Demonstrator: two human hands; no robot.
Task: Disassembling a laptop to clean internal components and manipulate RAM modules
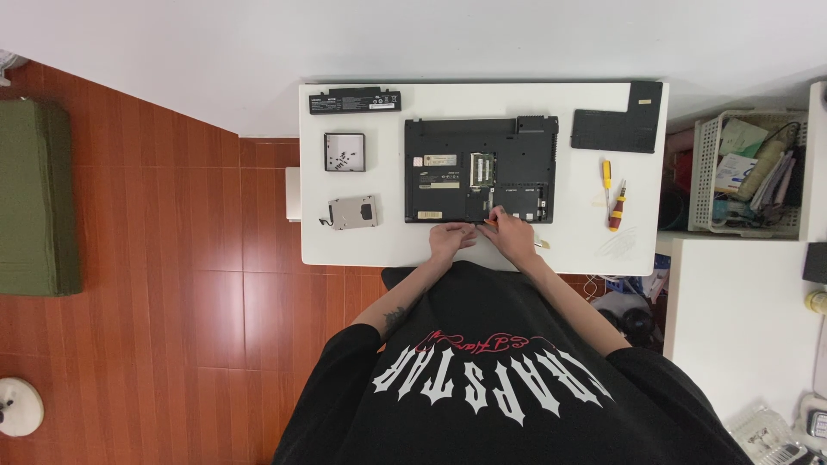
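A black laptop [448, 142] lies upside down on the white table [379, 241], its bottom bays uncovered. My left hand [450, 238] rests against the laptop's near edge, holding nothing that I can see. Just to its right, my right hand [510, 234] grips a small orange-handled screwdriver [489, 221], whose tip points into the open bay near the front edge. The two hands are almost touching.
On the table lie a long black battery [355, 101], a square black tray with small screws [345, 151], a silver hard drive [353, 212], a black cover panel [618, 129] and two screwdrivers [606, 172] [617, 208]. A white basket [702, 172] of clutter stands to the right.
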